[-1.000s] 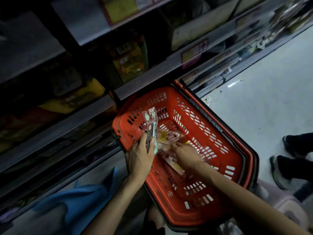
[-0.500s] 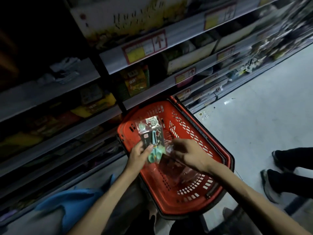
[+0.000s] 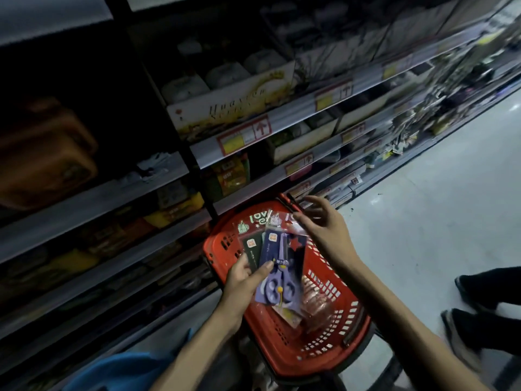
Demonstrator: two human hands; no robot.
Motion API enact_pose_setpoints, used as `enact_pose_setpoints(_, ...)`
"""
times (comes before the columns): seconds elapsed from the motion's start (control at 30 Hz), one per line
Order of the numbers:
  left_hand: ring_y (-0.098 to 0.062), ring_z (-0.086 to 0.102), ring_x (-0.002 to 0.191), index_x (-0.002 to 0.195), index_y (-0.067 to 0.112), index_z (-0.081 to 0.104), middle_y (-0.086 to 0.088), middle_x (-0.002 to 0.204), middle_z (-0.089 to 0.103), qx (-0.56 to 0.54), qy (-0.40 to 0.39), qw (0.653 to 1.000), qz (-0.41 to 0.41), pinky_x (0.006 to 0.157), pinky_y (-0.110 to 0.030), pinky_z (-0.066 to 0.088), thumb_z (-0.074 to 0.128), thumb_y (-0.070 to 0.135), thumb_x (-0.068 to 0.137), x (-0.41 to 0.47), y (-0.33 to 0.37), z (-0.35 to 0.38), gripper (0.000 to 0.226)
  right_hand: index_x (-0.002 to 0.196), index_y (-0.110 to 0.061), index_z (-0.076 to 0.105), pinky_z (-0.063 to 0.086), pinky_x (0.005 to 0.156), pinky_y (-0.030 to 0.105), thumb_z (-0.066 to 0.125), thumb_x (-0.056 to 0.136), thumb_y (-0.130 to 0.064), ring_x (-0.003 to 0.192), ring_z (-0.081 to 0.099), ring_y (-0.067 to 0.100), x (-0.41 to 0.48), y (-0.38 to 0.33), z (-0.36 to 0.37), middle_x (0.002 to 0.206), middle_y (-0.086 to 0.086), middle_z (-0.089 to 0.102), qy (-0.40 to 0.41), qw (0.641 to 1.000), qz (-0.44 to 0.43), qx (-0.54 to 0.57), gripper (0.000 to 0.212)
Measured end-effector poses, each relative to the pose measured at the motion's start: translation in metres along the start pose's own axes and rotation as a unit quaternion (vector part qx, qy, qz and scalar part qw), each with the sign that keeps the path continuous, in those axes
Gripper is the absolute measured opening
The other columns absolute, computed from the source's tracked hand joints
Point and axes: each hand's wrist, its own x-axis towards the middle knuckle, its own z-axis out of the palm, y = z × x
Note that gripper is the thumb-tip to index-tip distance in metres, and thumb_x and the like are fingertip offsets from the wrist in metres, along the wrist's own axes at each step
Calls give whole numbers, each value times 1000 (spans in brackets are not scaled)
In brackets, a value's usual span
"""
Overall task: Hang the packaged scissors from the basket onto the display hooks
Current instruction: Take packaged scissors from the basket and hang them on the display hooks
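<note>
Risk: left hand (image 3: pixel 242 280) pinched a loose fan of packaged scissors (image 3: pixel 277 277) by their lower left edges only, thumb on front, fingers behind. The slick film sleeves overlapped and splayed. They could slide against each other and one could drop, likely back into the red basket (image 3: pixel 348 317) directly below, or past its rim onto the floor.

Right hand (image 3: pixel 324 230) hovered above the basket's far end with fingers spread, gripping nothing. Its fingertips were at the top edge of the front pack; contact could not be told. A clumsy pull there could drag the whole fan loose.

The light was dim and the shelves (image 3: pixel 282 131) behind the basket were blurred. No display hooks could be made out, so finding one and threading the hang hole may be slow.

Look of the packs: flat carded sleeves in clear film. The front one had a dark blue card with purple-handled scissors, handles toward the person. A dark green pack (image 3: pixel 252 251) sat behind it to the left. The printed headers pointed toward the basket's far rim. More packs (image 3: pixel 315 300) lay inside the basket.
</note>
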Motion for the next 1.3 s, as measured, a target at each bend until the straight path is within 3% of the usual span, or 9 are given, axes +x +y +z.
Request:
enact_pose_setpoints(0.2,-31,74,114,130,7,63,-12,123,77,-26,-41,999,-5,98,-43,57,79,21,83,3,13,21,51,130,-17,59,60,73,35,72,89,-54,93,77,22,-30,14,-8,112,10,76,60,945,220,236,57)
enact_pose_setpoints(0.37,-32,76,108,114,15,79,-10,114,80,70,-75,995,-8,100,-51,58,87,31,85,-1,14,42,34,106,-22,77,59,76,38,67,100,-29,98,76,23,-59,22,-25,108,2,78,151,942,174,244,14)
enact_pose_setpoints(0.43,-25,76,108,112,21,80,-1,110,81,122,-89,989,-3,100,-50,58,76,52,90,-4,16,50,38,103,-21,77,61,80,40,64,101,-22,95,76,17,-71,20,-36,103,-5,78,203,941,153,223,13)
enact_pose_setpoints(0.57,8,67,107,120,32,69,20,110,75,176,-109,978,0,91,-13,51,46,51,106,-20,28,72,33,106,-16,73,62,82,42,61,103,-14,92,76,19,-103,18,-54,104,2,78,258,930,140,219,13)
enact_pose_setpoints(0.73,-6,73,103,110,25,76,13,105,79,201,-135,967,78,85,-18,53,55,31,108,-43,36,92,22,100,-17,71,55,68,35,58,101,-4,82,73,24,-149,17,-75,95,15,76,319,901,112,272,19)
enact_pose_setpoints(1.0,-14,75,100,115,20,73,1,105,78,203,-169,949,174,80,-25,59,61,17,106,-107,47,128,15,80,-18,70,43,69,38,55,102,-11,68,54,19,-252,20,-125,64,-3,59,441,867,56,226,27)
enact_pose_setpoints(1.1,-11,72,102,119,21,65,1,109,75,203,-218,938,176,84,-28,59,56,17,108,-152,44,142,15,58,-21,43,32,62,44,51,97,-34,60,37,23,-313,20,-138,57,1,39,474,850,73,217,42)
enact_pose_setpoints(1.2,-9,73,104,122,19,65,3,111,76,193,-268,931,155,81,-23,58,54,14,108,-199,34,157,18,63,-7,52,37,60,55,54,98,-53,57,37,38,-381,22,-138,60,19,42,475,851,96,205,57)
enact_pose_setpoints(1.3,-15,75,99,119,12,65,1,105,78,188,-333,918,107,74,-25,60,54,9,107,-243,18,175,17,96,19,62,44,63,54,63,101,-31,63,52,40,-445,32,-137,71,27,57,462,856,82,218,50)
